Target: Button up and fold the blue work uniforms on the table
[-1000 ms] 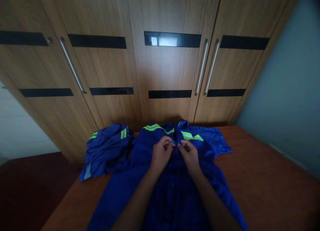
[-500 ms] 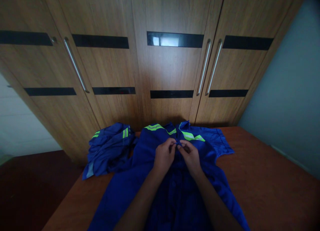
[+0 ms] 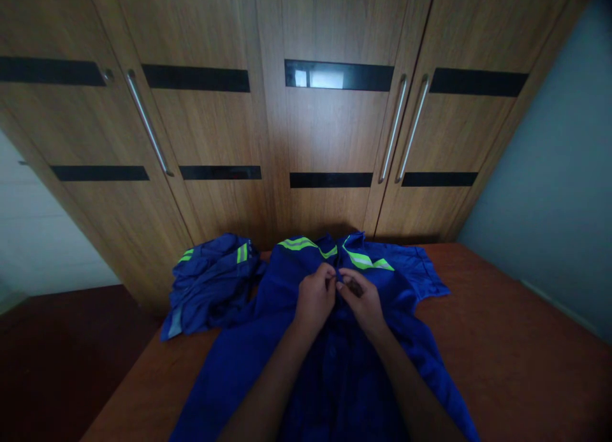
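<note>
A dark blue work garment with yellow-green and silver reflective bands lies spread on the brown table, its front opening running down the middle. Over that opening, below the bands, my left hand pinches one edge of the cloth. Close beside it, my right hand is closed on the facing edge, thumb and forefinger together. The fingertips of both hands nearly meet. Whatever small part lies between them, such as a fastener, is hidden by the fingers.
To the left lies a crumpled blue garment with similar bands. The brown table top extends to the right. Behind it stands a wooden wardrobe with long metal handles, and a pale wall rises at the right.
The fingers of both hands have shifted slightly at the front edges, still pinching the cloth. The whole view has moved a little; the garments lie as before.
</note>
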Tool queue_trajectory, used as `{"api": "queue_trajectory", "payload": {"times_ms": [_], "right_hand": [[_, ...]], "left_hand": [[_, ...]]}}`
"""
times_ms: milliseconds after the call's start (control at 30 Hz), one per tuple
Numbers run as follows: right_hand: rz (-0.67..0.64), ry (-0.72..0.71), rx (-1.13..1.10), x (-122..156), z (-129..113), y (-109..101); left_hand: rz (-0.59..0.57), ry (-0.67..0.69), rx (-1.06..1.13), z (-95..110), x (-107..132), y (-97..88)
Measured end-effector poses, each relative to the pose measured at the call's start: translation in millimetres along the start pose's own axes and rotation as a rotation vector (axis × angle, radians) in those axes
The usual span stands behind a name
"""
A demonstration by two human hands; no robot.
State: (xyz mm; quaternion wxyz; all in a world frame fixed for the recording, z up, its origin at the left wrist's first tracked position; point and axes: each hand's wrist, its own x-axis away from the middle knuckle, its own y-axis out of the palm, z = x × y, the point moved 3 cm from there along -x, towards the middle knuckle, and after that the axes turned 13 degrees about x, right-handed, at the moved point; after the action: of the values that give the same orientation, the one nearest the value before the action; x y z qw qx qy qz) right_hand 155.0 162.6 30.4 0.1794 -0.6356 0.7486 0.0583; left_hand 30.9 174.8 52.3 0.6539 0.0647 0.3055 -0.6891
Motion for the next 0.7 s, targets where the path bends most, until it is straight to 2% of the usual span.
{"api": "queue_trajectory", "payload": {"times_ms": [133, 300, 467, 700], "right_hand": [[-0.075, 0.008, -0.057, -0.1, 0.5, 1.2], [-0.043, 0.013, 0.007, -2.4, 4.8, 2.5], [-0.048, -0.052, 0.123, -2.4, 9.2, 4.7], [0.046, -0.098, 0.333, -0.2, 4.4, 0.5]], "left_hand": [[0.015, -0.04, 0.151, -2.7, -2.1, -1.9], [0.004, -0.112, 0.312, -2.6, -2.6, -1.3], [0.054, -0.147, 0.307, -6.3, -2.6, 0.4], [0.112, -0.182, 0.269, -13.1, -2.7, 1.6]]}}
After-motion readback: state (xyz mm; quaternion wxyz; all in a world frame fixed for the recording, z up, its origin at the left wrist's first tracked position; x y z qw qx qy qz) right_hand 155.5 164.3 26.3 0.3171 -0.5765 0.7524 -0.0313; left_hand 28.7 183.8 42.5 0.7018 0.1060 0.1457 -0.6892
